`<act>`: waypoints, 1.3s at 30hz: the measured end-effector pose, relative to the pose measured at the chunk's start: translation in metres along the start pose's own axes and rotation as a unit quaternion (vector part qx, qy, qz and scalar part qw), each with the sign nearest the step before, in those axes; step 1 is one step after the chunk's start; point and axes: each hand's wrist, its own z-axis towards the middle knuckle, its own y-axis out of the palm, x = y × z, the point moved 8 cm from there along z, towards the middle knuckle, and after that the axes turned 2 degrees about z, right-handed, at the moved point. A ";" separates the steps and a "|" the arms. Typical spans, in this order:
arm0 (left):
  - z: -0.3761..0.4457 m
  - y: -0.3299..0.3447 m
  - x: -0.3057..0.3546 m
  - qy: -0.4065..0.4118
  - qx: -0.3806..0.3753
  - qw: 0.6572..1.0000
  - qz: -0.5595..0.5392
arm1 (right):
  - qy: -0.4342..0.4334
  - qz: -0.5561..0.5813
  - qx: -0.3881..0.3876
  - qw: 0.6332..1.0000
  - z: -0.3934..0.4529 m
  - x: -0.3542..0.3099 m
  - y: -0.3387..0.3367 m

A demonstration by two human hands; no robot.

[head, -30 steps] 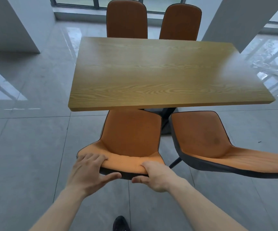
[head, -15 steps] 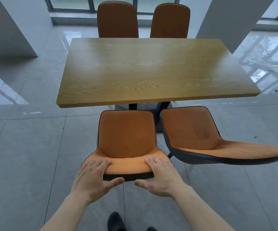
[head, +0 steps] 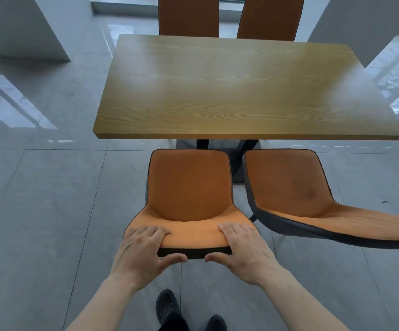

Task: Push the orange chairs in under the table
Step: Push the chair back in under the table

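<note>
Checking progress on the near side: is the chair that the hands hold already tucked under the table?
No. The held chair stands clear of the table edge, its whole seat showing, with the left hand and right hand on its backrest.

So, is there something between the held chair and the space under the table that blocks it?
Nothing visible blocks it. Both hands grip the chair by its backrest top; its seat faces the table edge. The black table base stands under the table, beyond the seat.
</note>
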 end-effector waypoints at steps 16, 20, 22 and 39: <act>0.000 0.002 -0.007 0.005 0.005 1.000 -0.007 | 0.008 -0.002 0.010 1.000 0.000 -0.006 0.002; -0.001 -0.001 -0.005 0.008 0.005 1.000 -0.008 | 0.008 -0.003 0.010 1.000 0.001 -0.007 0.002; -0.002 -0.002 -0.005 0.004 0.008 1.000 -0.015 | 0.009 -0.003 0.015 1.000 0.000 -0.008 0.003; -0.004 -0.004 -0.005 0.017 0.072 0.997 -0.001 | 0.016 -0.010 0.012 1.000 0.000 -0.008 0.004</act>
